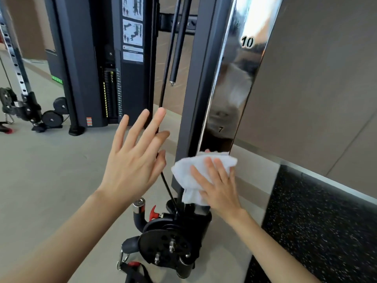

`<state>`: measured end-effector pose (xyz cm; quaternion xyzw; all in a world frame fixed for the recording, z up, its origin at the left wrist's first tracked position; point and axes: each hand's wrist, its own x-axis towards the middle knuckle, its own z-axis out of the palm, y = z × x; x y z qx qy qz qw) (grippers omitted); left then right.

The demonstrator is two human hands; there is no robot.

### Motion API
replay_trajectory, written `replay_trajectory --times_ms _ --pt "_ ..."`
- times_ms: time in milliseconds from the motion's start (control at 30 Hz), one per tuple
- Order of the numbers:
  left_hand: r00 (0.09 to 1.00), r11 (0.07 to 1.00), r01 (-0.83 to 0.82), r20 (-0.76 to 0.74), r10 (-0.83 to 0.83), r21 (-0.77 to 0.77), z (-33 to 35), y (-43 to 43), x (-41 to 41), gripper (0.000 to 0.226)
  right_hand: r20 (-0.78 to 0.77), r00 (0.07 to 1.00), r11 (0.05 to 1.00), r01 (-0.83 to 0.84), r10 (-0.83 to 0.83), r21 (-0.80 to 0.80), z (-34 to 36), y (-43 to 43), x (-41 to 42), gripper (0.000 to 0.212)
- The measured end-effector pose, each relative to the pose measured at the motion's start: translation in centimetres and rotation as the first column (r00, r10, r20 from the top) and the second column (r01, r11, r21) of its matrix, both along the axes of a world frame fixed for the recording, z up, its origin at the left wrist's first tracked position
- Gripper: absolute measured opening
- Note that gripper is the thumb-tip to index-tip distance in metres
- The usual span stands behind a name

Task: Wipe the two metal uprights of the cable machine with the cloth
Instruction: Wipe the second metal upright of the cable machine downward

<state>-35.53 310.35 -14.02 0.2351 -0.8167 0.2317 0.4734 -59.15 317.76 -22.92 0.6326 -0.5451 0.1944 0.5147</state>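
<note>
Both hands are up in front of the near corner of the cable machine. The right hand [218, 186] lies flat with fingers spread on a white cloth [190, 174], pressing it against the lower part of the polished metal upright [234, 84]; it is not closed round the cloth but pins it under the palm and fingers, and the loose end of the cloth hangs down below the hand. The left hand [134, 158] is open and empty, fingers splayed, held in the air just left of the upright's dark frame post [195, 78] and touching nothing that can be seen. On the mirrored face of the upright the numbers 10 and 7 show above the cloth, along with a blurred reflection. A black cable [166, 186] runs down beside the post to the pulley carriage [169, 244] at the foot of the upright, which carries a red pull knob [152, 213] and a chrome-capped handle [139, 205]. Farther back on the left stands the black weight stack housing [98, 64] with exercise diagram stickers, and at the far left edge is the second upright [14, 52], perforated with a row of holes, with its own pulley carriage low down. The floor [51, 170] is pale grey, with a dark speckled mat [322, 225] along the wall on the right.
</note>
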Motion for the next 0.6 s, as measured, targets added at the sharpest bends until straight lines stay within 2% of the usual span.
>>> replay_trajectory --times_ms 67,133,200,300,400,500,600 --pt "1.0 1.0 -0.016 -0.003 0.016 -0.002 0.0 0.1 -0.2 0.032 0.085 0.995 0.997 -0.051 0.056 -0.063 4.5 -0.8 0.1 0.055" --pt "0.999 0.999 -0.039 0.007 0.039 -0.009 0.0 0.2 -0.5 0.032 0.147 0.986 0.993 -0.071 0.084 -0.094 6.2 -1.5 0.3 0.053" --pt "0.998 0.998 -0.062 0.028 0.063 -0.019 0.1 0.4 -0.7 0.034 0.159 0.983 0.993 -0.077 0.09 -0.085 4.2 -1.5 0.4 0.054" --pt "0.996 0.997 -0.077 0.046 0.078 -0.022 0.2 0.9 -0.9 0.034 0.039 0.996 0.996 -0.081 0.08 0.032 -2.7 -0.3 -0.4 0.053" --pt "0.993 0.994 -0.104 0.057 0.105 -0.024 0.3 1.4 -0.7 0.034 0.014 0.997 0.992 -0.077 0.076 0.098 -6.2 0.7 -0.8 0.073" --pt "0.989 0.991 -0.134 0.063 0.135 -0.021 0.4 1.8 -0.7 0.035 0.171 0.979 0.992 -0.118 0.107 0.055 -2.8 0.7 0.0 0.074" --pt "0.98 0.983 -0.175 0.088 0.179 -0.052 0.3 2.1 -0.8 0.038 0.422 0.846 0.945 -0.299 0.327 -0.132 7.0 -0.5 0.3 0.056"
